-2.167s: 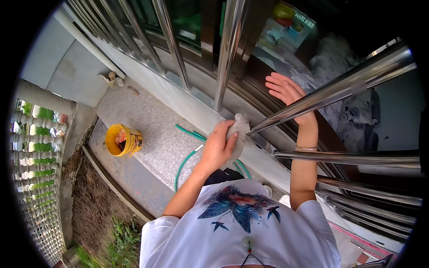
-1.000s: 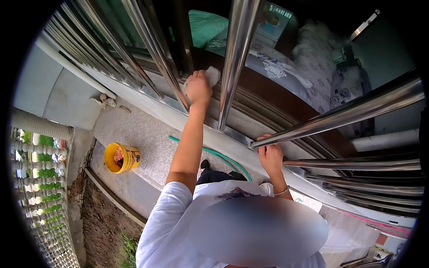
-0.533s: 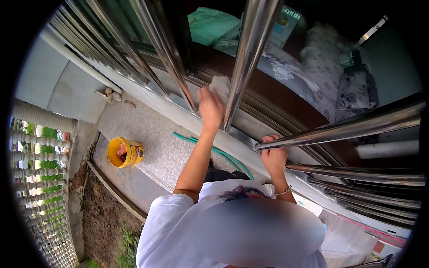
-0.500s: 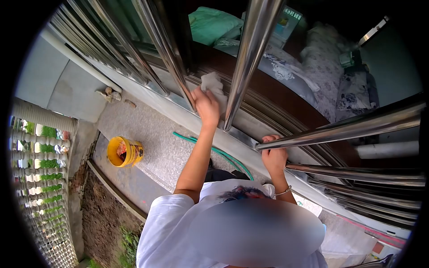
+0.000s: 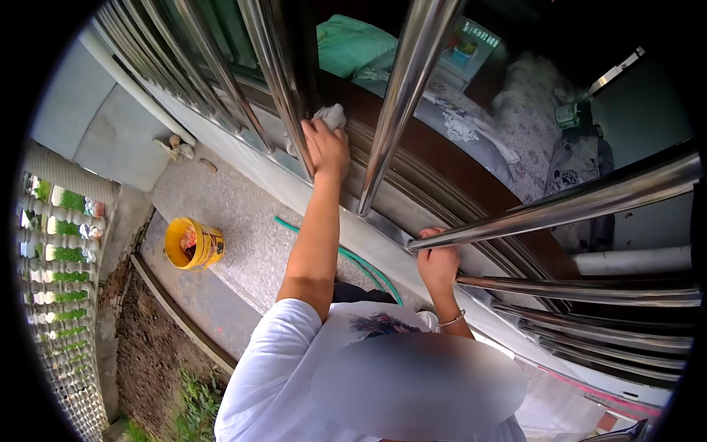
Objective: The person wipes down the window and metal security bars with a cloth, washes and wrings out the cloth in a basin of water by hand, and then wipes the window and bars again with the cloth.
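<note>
My left hand is closed on a crumpled greyish-white cloth, reaching between two upright metal bars of a window grille. The cloth is pressed to the window frame by the sliding track. Beside that hand stands a shiny bar; a thicker bar rises to its right. My right hand, with a bracelet at the wrist, is wrapped around the foot of another bar. Part of its fingers is hidden behind that bar.
A yellow bucket with reddish contents stands on the concrete floor to the left. A green hose lies below the sill. Balusters and a soil bed are farther left. Behind the grille are bedding and patterned fabric.
My left hand and the cloth have moved left and slightly farther along the frame, up against the left bar. My right hand keeps its hold on the bar. The view has shifted slightly.
</note>
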`<state>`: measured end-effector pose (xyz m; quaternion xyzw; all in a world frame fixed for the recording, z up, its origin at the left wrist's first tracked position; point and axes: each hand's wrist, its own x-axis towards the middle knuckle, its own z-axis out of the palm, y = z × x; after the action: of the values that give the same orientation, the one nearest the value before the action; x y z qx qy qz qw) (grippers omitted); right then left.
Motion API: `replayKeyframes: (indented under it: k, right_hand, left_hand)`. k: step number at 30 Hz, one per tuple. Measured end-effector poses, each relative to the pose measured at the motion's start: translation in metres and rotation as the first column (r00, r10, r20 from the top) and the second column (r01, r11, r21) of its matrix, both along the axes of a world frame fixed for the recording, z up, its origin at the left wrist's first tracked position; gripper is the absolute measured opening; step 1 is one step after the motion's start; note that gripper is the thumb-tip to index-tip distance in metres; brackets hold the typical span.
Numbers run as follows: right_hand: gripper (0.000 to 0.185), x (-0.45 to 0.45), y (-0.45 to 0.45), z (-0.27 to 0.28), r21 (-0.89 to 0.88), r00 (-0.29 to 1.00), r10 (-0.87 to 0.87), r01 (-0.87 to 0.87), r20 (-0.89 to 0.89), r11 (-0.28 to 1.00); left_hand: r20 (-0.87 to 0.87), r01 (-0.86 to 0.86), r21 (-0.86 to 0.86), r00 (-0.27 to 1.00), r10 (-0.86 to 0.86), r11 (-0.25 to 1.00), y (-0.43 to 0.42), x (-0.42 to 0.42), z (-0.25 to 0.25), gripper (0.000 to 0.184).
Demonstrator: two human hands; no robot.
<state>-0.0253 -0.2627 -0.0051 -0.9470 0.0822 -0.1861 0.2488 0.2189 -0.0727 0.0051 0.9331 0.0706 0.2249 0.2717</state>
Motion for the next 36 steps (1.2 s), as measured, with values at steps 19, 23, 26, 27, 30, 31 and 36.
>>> replayKeyframes:
  k: [19,23,26,27,30,31,36]
  right_hand:
    - [0.015,-0.002,-0.001,0.000,-0.057,0.999,0.024,-0.022,0.031,0.998]
    - [0.016,-0.003,-0.001,-0.004,-0.071,1.000,0.006,-0.005,0.020,0.997]
    - [0.016,-0.003,-0.004,-0.011,-0.053,1.000,0.001,0.000,0.027,0.999]
    - [0.016,-0.003,-0.004,-0.010,-0.028,1.000,0.007,-0.006,0.007,1.000]
    - [0.015,-0.003,-0.004,-0.007,-0.048,1.000,0.007,-0.006,0.010,0.999]
    - [0.015,-0.003,-0.003,-0.005,-0.046,1.000,0.014,-0.013,0.017,0.999]
    - [0.019,-0.001,0.000,-0.003,-0.057,0.998,0.001,0.002,0.063,0.998]
  left_hand:
    - [0.123,0.109,-0.402,0.990,-0.064,0.909,-0.014,-0.025,0.010,0.040]
    - [0.068,-0.065,0.133,0.996,0.056,0.989,-0.016,0.002,-0.008,0.039]
    - [-0.175,-0.055,0.365,0.976,0.126,0.929,-0.012,0.011,0.004,0.038]
    - [-0.214,-0.059,0.356,0.966,0.142,0.933,-0.011,0.015,0.010,0.037]
    - [-0.260,-0.081,0.342,0.949,0.177,0.936,-0.010,0.015,0.036,0.034]
    - [-0.290,-0.013,0.364,0.948,0.127,0.931,-0.006,0.011,0.045,0.034]
    - [-0.276,0.201,-0.130,0.933,-0.230,0.971,-0.009,0.012,0.001,0.043]
